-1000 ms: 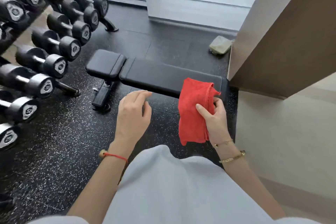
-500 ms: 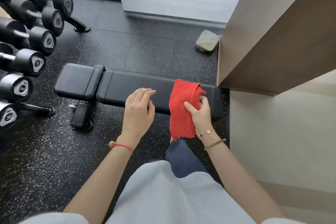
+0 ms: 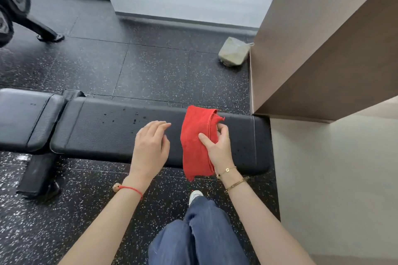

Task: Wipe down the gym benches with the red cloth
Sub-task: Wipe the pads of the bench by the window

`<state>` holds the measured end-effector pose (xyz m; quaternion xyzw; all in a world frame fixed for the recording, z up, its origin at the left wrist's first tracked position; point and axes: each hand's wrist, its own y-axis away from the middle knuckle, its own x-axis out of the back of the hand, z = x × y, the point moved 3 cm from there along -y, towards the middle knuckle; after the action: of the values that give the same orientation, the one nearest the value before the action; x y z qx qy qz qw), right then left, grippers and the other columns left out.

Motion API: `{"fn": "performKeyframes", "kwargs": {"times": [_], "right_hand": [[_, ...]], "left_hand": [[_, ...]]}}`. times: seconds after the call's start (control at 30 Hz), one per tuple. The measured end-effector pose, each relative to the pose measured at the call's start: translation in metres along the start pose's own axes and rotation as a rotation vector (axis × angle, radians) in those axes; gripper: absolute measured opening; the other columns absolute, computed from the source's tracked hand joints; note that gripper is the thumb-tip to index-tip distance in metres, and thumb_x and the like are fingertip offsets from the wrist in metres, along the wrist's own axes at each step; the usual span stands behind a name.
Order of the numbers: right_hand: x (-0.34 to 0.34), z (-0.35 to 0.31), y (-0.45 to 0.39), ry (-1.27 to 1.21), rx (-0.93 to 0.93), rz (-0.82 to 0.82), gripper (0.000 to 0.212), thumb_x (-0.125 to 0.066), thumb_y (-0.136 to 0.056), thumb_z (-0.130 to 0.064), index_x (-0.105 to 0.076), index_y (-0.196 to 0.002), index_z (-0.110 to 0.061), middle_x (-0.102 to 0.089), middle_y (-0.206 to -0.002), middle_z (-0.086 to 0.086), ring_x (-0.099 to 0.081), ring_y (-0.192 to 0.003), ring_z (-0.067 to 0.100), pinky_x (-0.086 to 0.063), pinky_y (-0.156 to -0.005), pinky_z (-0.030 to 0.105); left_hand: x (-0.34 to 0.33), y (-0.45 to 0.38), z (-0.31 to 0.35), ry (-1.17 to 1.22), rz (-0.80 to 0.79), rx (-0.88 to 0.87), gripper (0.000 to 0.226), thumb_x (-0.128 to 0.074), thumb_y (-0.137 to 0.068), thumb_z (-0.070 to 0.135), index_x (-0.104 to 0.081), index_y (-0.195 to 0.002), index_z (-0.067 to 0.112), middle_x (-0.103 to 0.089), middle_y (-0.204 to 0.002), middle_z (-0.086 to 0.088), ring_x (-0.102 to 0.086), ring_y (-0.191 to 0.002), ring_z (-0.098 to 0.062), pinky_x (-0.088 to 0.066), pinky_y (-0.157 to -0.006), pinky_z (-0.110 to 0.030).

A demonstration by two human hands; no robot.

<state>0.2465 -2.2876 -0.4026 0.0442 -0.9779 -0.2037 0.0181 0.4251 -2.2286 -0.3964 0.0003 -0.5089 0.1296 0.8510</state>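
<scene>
A black padded gym bench (image 3: 103, 129) lies across the floor in front of me, its long pad speckled with small droplets. My right hand (image 3: 217, 146) grips a folded red cloth (image 3: 193, 142) that hangs over the right part of the pad. My left hand (image 3: 150, 148) hovers open just left of the cloth, fingers spread above the pad. The bench's shorter seat pad (image 3: 23, 118) sits at the far left.
A tan wall corner (image 3: 312, 60) stands right against the bench's right end. A grey-green pouch (image 3: 233, 51) lies on the speckled rubber floor behind the bench. Dumbbells on a rack (image 3: 15, 0) sit at the top left. My jeans leg and shoe (image 3: 196, 196) are below.
I have stepped closer, so the bench now fills the middle of the view. Both hands have come over the pad, the cloth still in my right hand. The dumbbell rack has slid out left.
</scene>
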Motion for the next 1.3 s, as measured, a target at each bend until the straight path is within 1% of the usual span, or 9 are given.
{"fn": "performKeyframes", "kwargs": {"times": [0.23,0.37,0.5,0.6,0.77,0.83,1.0,1.13,1.3], "right_hand": [[0.013,0.102,-0.073,0.331,0.244,-0.020,0.050,-0.070,-0.082,-0.009,-0.038,-0.117,-0.023,-0.062,-0.117,-0.005,-0.061,-0.105,0.007,-0.047,-0.094,0.028],[0.037,0.133,-0.094,0.594,0.491,0.061,0.067,-0.065,-0.080,-0.008,-0.033,-0.137,-0.022,-0.047,-0.136,-0.002,-0.048,-0.125,0.012,-0.040,-0.107,0.032],[0.042,0.146,-0.100,1.038,0.702,0.287,0.077,-0.066,-0.075,-0.023,-0.035,-0.145,-0.016,-0.032,-0.147,0.010,-0.032,-0.137,0.028,-0.024,-0.117,0.047],[0.029,0.152,-0.105,1.233,0.796,0.218,0.064,-0.058,-0.081,-0.036,-0.043,-0.142,-0.024,-0.027,-0.157,0.003,-0.018,-0.147,0.029,-0.004,-0.121,0.052],[0.010,0.178,-0.119,1.291,0.646,-0.034,0.067,-0.044,-0.096,-0.046,-0.016,-0.154,-0.028,-0.010,-0.163,-0.005,-0.007,-0.151,0.020,0.002,-0.121,0.044],[0.009,0.188,-0.116,1.291,0.642,-0.015,0.069,-0.042,-0.097,-0.045,-0.011,-0.155,-0.027,-0.008,-0.163,-0.004,-0.005,-0.151,0.018,0.003,-0.122,0.042],[0.019,0.189,-0.103,1.223,0.647,-0.083,0.065,-0.043,-0.097,-0.042,-0.015,-0.155,-0.028,-0.014,-0.163,-0.002,-0.009,-0.151,0.016,-0.001,-0.123,0.039],[0.030,0.193,-0.102,1.333,0.680,-0.045,0.062,-0.038,-0.099,-0.045,-0.013,-0.155,-0.032,-0.016,-0.162,-0.004,-0.011,-0.150,0.015,-0.004,-0.123,0.039],[-0.013,0.184,-0.126,1.403,0.652,0.013,0.063,-0.029,-0.102,-0.038,-0.007,-0.156,-0.013,-0.010,-0.163,0.007,-0.007,-0.151,0.019,0.002,-0.123,0.038]], "left_hand": [[-0.113,0.004,-0.059,-0.024,0.038,-0.067,0.036,-0.060,-0.087,0.000,-0.064,-0.121,0.009,-0.063,-0.127,-0.005,-0.054,-0.125,-0.028,-0.041,-0.107,-0.046],[-0.160,0.009,-0.081,-0.038,0.089,-0.130,0.036,-0.060,-0.088,0.003,-0.063,-0.123,0.010,-0.062,-0.129,-0.004,-0.053,-0.127,-0.027,-0.040,-0.108,-0.046],[-0.183,0.010,-0.097,-0.069,0.155,-0.165,0.035,-0.059,-0.090,0.007,-0.062,-0.124,0.011,-0.061,-0.130,-0.005,-0.053,-0.127,-0.027,-0.039,-0.108,-0.047],[-0.189,0.013,-0.104,-0.085,0.186,-0.175,0.036,-0.059,-0.091,0.009,-0.061,-0.127,0.013,-0.060,-0.132,-0.005,-0.052,-0.127,-0.027,-0.038,-0.109,-0.046],[-0.192,0.014,-0.116,-0.100,0.185,-0.173,0.038,-0.059,-0.093,0.014,-0.059,-0.131,0.012,-0.056,-0.137,-0.008,-0.048,-0.131,-0.029,-0.036,-0.110,-0.048],[-0.193,0.017,-0.118,-0.109,0.174,-0.175,0.039,-0.058,-0.093,0.016,-0.058,-0.132,0.012,-0.055,-0.138,-0.009,-0.047,-0.132,-0.029,-0.035,-0.111,-0.050],[-0.197,0.018,-0.122,-0.137,0.142,-0.170,0.038,-0.055,-0.096,0.022,-0.058,-0.132,0.013,-0.054,-0.138,-0.008,-0.045,-0.133,-0.028,-0.032,-0.113,-0.048],[-0.201,0.016,-0.126,-0.145,0.167,-0.167,0.037,-0.052,-0.096,0.024,-0.059,-0.130,0.013,-0.056,-0.136,-0.006,-0.046,-0.131,-0.027,-0.032,-0.113,-0.049],[-0.205,0.016,-0.128,-0.179,0.194,-0.162,0.041,-0.044,-0.093,0.030,-0.058,-0.130,0.017,-0.055,-0.135,-0.003,-0.046,-0.130,-0.025,-0.030,-0.113,-0.047]]}}
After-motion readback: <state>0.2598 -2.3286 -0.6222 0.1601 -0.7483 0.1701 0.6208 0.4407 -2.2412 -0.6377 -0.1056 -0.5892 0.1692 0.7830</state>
